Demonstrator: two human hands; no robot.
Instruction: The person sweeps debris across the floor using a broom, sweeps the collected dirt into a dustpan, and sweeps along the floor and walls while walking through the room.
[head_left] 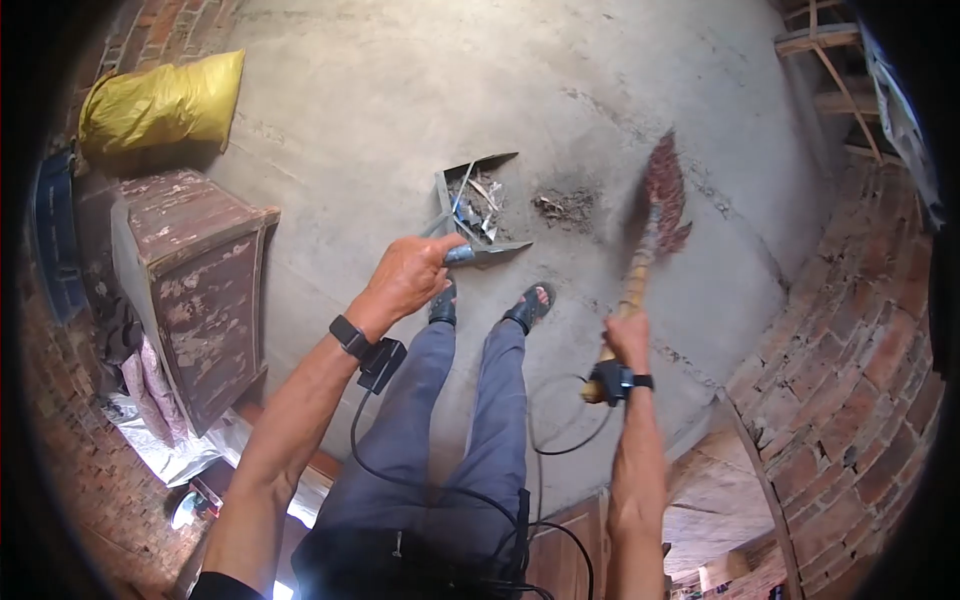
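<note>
Hands are both full here. My left hand is curled round the bluish handle of a dustpan, which sits out in front of my feet with its mouth facing right. My right hand is wrapped round the stick of a broom, fingers folded in, with a bit of the yellowish butt end poking out behind my wrist. The reddish bristles point away from me, off to the right; can't tell if they're touching the floor or just above it.

Inside the pan there's a jumble of scraps, some pale, some dark. Just past the mouth, between pan and broom, a small dark heap of dirt lies on the concrete floor.

I've got a dark watch-like band on my left wrist with a black box next to it, and a black cable looping across my grey-blue trousers. Dark sandals on my feet.

Further out, on the left there's a wooden cabinet with flaking paint and a plump yellow sack beyond it. Brick wall on the right.
</note>
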